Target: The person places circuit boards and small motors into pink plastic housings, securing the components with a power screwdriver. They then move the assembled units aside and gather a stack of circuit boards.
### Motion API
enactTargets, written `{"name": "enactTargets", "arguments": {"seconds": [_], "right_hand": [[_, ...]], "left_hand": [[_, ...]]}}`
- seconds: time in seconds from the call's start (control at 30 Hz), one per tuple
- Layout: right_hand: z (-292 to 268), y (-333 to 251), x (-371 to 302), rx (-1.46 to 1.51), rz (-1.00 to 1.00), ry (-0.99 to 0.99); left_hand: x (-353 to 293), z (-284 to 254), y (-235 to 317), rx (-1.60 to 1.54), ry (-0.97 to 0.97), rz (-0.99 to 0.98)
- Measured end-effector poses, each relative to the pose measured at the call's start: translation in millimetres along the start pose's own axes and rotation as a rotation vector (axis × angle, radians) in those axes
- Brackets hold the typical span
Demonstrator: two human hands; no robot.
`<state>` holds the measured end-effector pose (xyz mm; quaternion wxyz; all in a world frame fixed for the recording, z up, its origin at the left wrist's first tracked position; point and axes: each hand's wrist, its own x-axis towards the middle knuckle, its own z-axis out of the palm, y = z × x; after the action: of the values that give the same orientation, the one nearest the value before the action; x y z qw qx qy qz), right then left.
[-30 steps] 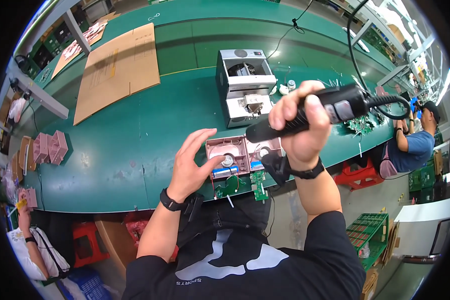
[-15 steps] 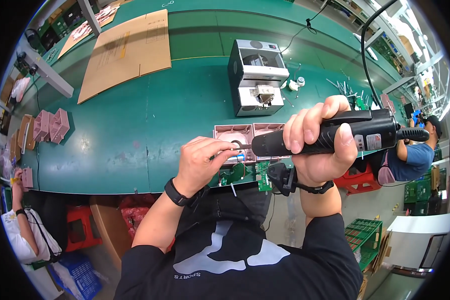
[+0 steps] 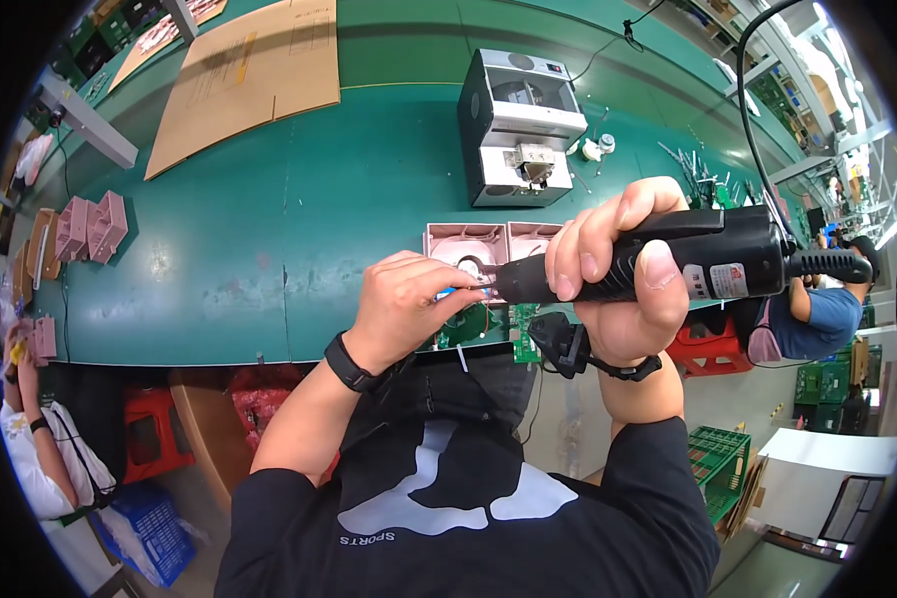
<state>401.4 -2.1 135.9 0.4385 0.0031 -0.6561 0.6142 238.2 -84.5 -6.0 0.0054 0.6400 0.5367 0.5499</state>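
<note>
My right hand point(image 3: 623, 274) is wrapped round a black electric screwdriver point(image 3: 713, 254), held level with its nose to the left. A cable runs up from its right end. My left hand point(image 3: 404, 299) is closed in a pinch at the slim bit point(image 3: 485, 286) by the tool's nose; whether a screw sits between the fingertips is too small to tell. Just beyond the fingers lies a pink plastic housing point(image 3: 465, 237) with a round white part inside. A green circuit board point(image 3: 525, 334) shows at the table edge beneath the tool, and the tool covers part of the housing.
A grey-black box-shaped machine point(image 3: 521, 130) stands behind the housing, with small white parts point(image 3: 596, 148) on its right. Cardboard point(image 3: 254, 80) lies at the back left, pink housings point(image 3: 90, 227) at the far left. Other people sit at both sides; a green crate point(image 3: 718, 468) is low right.
The screwdriver and right hand have shifted slightly left, bringing the tool's nose closer to my left fingertips. The whole view has moved a little, so the table sits higher.
</note>
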Motion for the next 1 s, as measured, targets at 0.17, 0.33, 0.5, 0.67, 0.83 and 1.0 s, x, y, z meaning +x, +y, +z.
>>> {"name": "enactTargets", "arguments": {"seconds": [0.17,0.33,0.5,0.67,0.83,1.0], "right_hand": [[-7,19,-10,-0.065,0.024,0.04],[-12,38,-14,-0.206,0.055,0.097],[-15,47,-18,-0.209,0.049,0.123],[-19,57,-17,-0.222,0.064,0.098],[-19,66,-17,-0.229,0.08,0.116],[-24,72,-25,-0.305,0.089,0.067]], "left_hand": [[14,-3,-4,-0.051,0.037,-0.071],[11,12,-30,-0.041,-0.083,-0.227],[4,22,-36,-0.062,-0.19,-0.287],[3,24,-35,-0.051,-0.194,-0.313],[1,27,-44,-0.091,-0.182,-0.32],[13,22,-45,-0.07,-0.267,-0.359]]}}
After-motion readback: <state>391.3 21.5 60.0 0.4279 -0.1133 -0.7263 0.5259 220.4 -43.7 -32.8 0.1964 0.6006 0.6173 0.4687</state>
